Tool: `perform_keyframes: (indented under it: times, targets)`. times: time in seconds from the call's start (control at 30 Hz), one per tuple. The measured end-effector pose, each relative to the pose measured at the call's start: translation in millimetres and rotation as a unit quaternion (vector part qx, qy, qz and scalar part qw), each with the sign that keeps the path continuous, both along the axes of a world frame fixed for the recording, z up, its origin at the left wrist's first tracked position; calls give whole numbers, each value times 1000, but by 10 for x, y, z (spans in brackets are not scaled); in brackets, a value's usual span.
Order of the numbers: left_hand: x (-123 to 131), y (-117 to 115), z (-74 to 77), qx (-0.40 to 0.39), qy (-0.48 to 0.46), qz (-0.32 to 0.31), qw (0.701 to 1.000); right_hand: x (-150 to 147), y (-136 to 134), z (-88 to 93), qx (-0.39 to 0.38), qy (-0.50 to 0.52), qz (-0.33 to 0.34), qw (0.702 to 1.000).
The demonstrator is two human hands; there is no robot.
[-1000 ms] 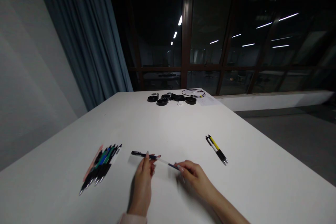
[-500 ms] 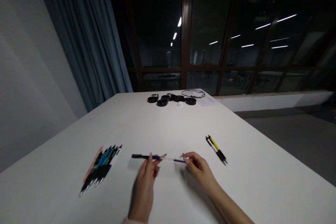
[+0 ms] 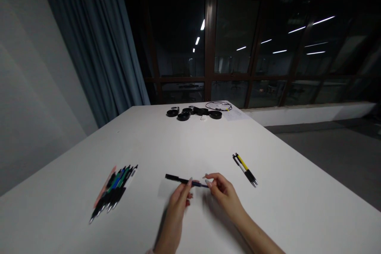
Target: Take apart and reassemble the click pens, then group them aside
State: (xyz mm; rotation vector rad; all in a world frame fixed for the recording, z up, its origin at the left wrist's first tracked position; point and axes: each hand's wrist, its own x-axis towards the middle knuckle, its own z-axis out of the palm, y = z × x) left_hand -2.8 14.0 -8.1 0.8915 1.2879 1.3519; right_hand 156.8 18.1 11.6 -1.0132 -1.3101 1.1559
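My left hand (image 3: 182,197) pinches a black pen barrel (image 3: 175,178) above the white table, its dark end pointing left. From the barrel's right end a thin dark blue piece (image 3: 200,184) reaches my right hand (image 3: 222,190), whose thumb and forefinger grip its tip. To the left lies a bunch of several pens (image 3: 114,190) with black, blue, green and white barrels, beside a pinkish one (image 3: 104,186). On the right, a yellow-and-black pen (image 3: 242,162) and a white-and-black pen (image 3: 241,166) lie side by side.
Several black rolls (image 3: 183,116) sit at the table's (image 3: 166,139) far end, with a small white object (image 3: 203,118), a coiled black cable (image 3: 218,106) and a pale sheet (image 3: 236,115). A blue curtain and dark windows stand behind.
My left hand has moved right with the black barrel, closer to my right hand. The gap showing a clear, thin section between barrel and blue piece has closed up. My right hand has barely moved.
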Motion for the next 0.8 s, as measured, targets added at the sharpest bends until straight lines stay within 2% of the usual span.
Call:
perform_keyframes:
  times: [0.1,0.23,0.37,0.47,0.63,0.8]
  targets:
    - [85,-18,-41,-13,-19,-21,1000,-26,-11,5,-20,15,4,1000]
    - [132,20,-89,-62,-30,-16,997,-20,-15,15,-35,12,10,999]
    - [133,49,-138,-38,-7,-30,999,-18,-17,25,-31,19,15,999]
    - [143,56,-162,-40,-24,-27,999,-20,-25,36,-12,31,-2,999]
    - [166,58,-145,-64,-60,-15,996,-25,-54,55,1,25,13,1000]
    - [140,32,-79,-48,-33,17,998,-11,-56,46,-2,-8,31,999]
